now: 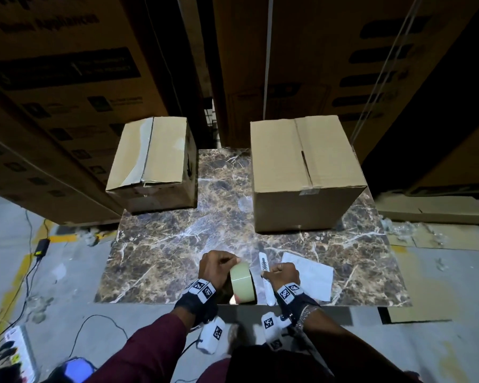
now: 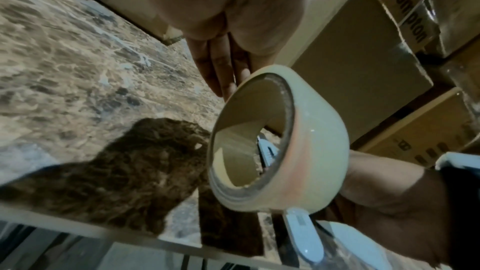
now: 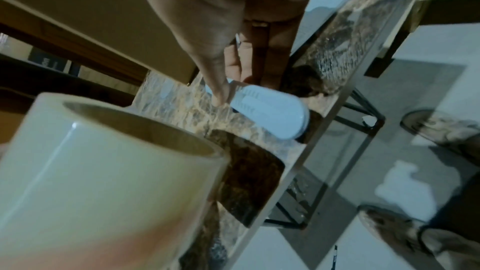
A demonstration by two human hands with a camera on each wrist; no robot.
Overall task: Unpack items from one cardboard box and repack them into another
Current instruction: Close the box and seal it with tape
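Left hand (image 1: 217, 268) curled, holding tape roll (image 1: 242, 283) upright on marble table (image 1: 155, 261). At its 3 o'clock, right hand (image 1: 284, 275) clasps white cutter (image 1: 266, 280), knuckles up.

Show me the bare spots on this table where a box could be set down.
Widest bare marble: in front of the small box, left of the tape roll. A narrower strip runs between the two boxes. The near right is crowded: cutter, paper sheet, both hands.
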